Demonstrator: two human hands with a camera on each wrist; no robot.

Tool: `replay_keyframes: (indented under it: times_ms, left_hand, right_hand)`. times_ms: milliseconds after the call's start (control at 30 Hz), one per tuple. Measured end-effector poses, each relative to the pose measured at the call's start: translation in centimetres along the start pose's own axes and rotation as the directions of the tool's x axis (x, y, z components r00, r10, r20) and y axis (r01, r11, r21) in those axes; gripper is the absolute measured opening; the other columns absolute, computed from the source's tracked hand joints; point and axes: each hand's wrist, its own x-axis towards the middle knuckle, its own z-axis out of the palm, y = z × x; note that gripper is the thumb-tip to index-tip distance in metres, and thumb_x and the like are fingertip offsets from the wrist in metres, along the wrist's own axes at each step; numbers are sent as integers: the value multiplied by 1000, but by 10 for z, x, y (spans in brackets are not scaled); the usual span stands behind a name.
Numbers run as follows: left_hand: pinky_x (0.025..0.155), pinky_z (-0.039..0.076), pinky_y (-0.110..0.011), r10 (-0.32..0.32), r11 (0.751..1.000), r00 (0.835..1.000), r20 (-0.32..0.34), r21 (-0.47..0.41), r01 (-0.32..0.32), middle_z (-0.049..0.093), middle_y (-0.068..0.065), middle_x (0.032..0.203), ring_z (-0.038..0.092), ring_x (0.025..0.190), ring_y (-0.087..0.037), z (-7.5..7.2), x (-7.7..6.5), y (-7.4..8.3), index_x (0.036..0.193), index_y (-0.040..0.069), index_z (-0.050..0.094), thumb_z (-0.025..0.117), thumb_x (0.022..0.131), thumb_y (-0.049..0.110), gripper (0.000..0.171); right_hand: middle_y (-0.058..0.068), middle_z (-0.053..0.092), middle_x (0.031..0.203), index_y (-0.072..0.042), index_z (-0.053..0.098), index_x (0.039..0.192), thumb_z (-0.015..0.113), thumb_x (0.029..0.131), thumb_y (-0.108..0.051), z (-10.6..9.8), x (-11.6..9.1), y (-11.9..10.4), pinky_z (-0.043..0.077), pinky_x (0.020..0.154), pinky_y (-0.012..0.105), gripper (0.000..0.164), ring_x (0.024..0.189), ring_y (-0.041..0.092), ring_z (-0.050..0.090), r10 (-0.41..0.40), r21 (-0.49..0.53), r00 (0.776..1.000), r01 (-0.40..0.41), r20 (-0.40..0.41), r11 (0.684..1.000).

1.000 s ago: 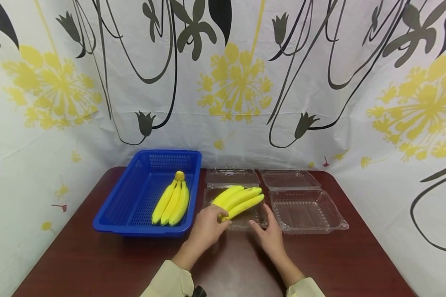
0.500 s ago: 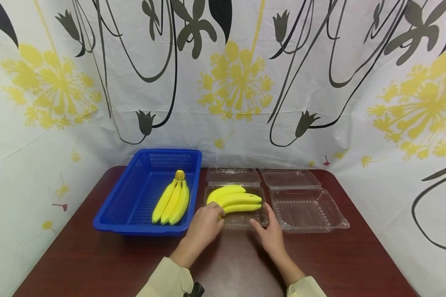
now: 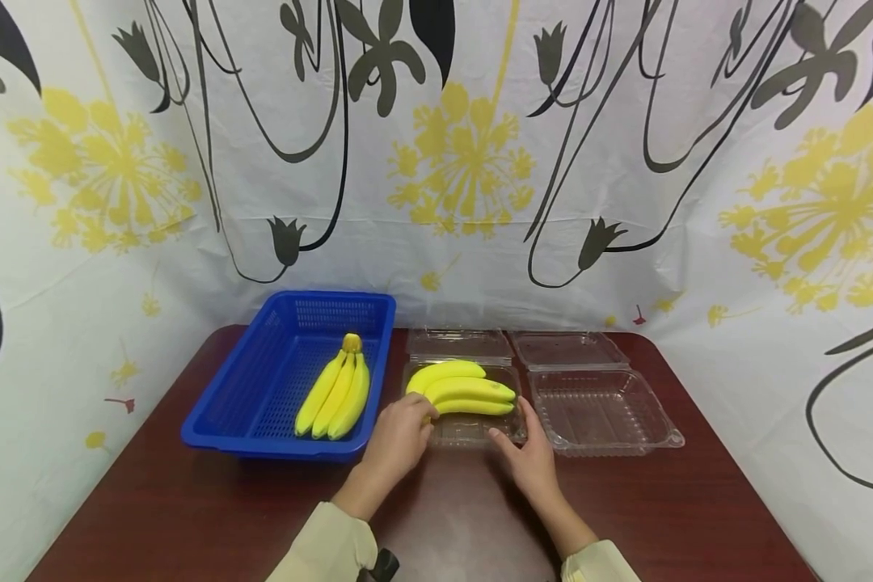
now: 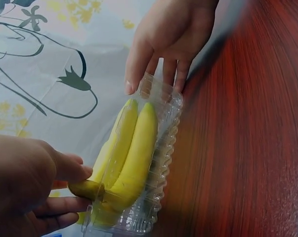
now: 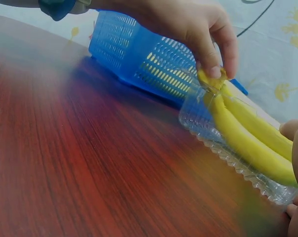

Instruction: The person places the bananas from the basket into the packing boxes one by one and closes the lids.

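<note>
My left hand (image 3: 400,436) pinches the brown stem of a yellow banana bunch (image 3: 469,390), clearly seen in the left wrist view at the stem (image 4: 84,189). The bunch lies across a clear plastic clamshell box (image 3: 473,436), its tips pointing right. At the box's right end rests my right hand (image 3: 529,461), thumb apart from its fairly straight fingers, touching the corner. Through the clear wall in the left wrist view, the right hand's fingers (image 4: 171,79) show outside the box. In the right wrist view the left thumb (image 5: 213,69) presses on the stem.
A blue perforated basket (image 3: 225,404) stands left, holding a second banana bunch (image 3: 335,396). Another clamshell box (image 3: 596,412) lies with its lid folded back on the right. A patterned cloth (image 3: 466,267) hangs behind the dark red table (image 3: 153,517).
The banana bunch has turned from slanting to nearly level and sunk lower over the box. My left hand has moved slightly left, still pinching the stem; my right hand stays put.
</note>
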Motion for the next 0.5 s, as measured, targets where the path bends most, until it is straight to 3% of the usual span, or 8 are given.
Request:
replay_keyframes:
  times_ms: [100,300,500]
  left_hand:
    - [84,52,-36,8,1000,1000,-13,-2,-8,67,1,99,64,92,-18,1,0,-4,94,13,75,77,81,6,14]
    - [83,52,-35,-48,997,999,-12,-58,48,66,1,99,63,92,-17,7,2,-8,99,14,74,78,81,6,20]
    - [79,52,-37,-58,994,996,-71,-94,51,65,-3,95,62,86,-21,14,3,-15,103,11,72,81,77,5,29]
  right_hand:
    - [17,38,150,-9,32,151,74,88,-28,1,0,0,32,106,56,79,136,36,36,0,6,1000,0,3,1000]
    - [16,36,151,-10,32,151,74,88,-28,0,2,1,30,107,56,79,137,35,33,8,13,1000,-8,3,1000]
    - [15,35,152,-10,32,151,74,88,-27,0,2,0,29,108,55,78,139,35,31,17,13,1000,-17,5,1000]
